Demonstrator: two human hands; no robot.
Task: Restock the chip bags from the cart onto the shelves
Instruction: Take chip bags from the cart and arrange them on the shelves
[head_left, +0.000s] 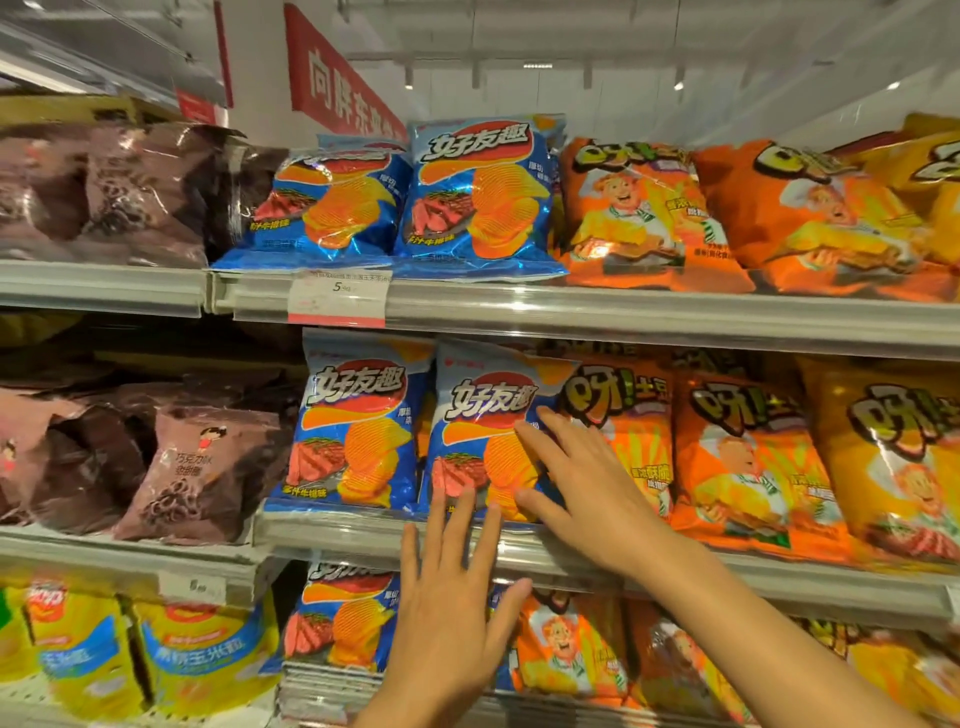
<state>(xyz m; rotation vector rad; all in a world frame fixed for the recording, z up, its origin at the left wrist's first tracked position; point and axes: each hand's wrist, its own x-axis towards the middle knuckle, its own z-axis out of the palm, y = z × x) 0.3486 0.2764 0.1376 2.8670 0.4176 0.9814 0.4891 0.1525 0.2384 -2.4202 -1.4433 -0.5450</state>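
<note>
Two blue chip bags stand upright side by side on the middle shelf. My right hand lies flat with straight fingers on the front of the right blue bag. My left hand is spread open just below, its fingertips reaching that bag's bottom edge at the shelf rail. The left blue bag stands untouched beside it. More blue bags fill the top shelf and the lower shelf. The cart is out of view.
Orange chip bags crowd the shelves to the right of the blue ones. Brown snack bags sit to the left, yellow bags at lower left. A price tag hangs on the top shelf rail. A red sign hangs overhead.
</note>
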